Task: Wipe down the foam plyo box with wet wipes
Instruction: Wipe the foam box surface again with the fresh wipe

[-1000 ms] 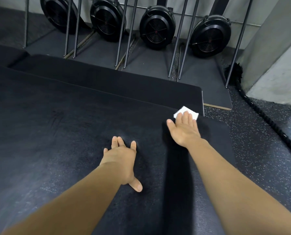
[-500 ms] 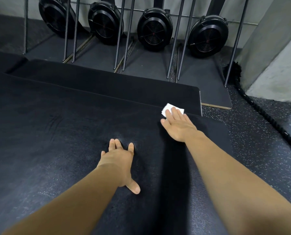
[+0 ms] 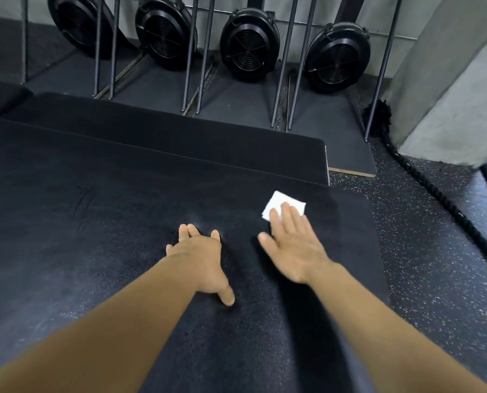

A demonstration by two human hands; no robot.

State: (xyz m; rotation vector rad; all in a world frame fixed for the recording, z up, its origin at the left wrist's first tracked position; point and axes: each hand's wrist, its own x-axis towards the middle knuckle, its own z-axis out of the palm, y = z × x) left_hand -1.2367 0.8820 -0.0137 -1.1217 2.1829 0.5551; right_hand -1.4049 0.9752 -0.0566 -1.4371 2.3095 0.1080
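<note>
- The wipe (image 3: 282,204) lies flat on top of the box (image 3: 100,228), near its far right corner, at about 2 o'clock from the left hand (image 3: 200,259).
- The right hand (image 3: 293,248) presses the wipe down with straight fingers. Only the fingertips cover its near edge, and no finger is curled around it. The left hand lies flat and spread on the box and holds nothing; I judge it is a support.
- The wipe can slip out from under the fingers, because only pressure holds it and the top looks rough. It can then fold or stay in place while the hand goes on.
- The box edge is near, at 3 o'clock from the right hand. A stroke in that direction can push the wipe off onto the floor (image 3: 420,251), where it would pick up dirt.
- The wipe is small and the top is large. The wide area at 9 o'clock from the left hand can easily be missed, and so can the patch under the left hand.
- If the top becomes wet, the left hand can slide while the person leans on it.
- I cannot tell how wet the wipe is; a dry one would only move the dust.
</note>
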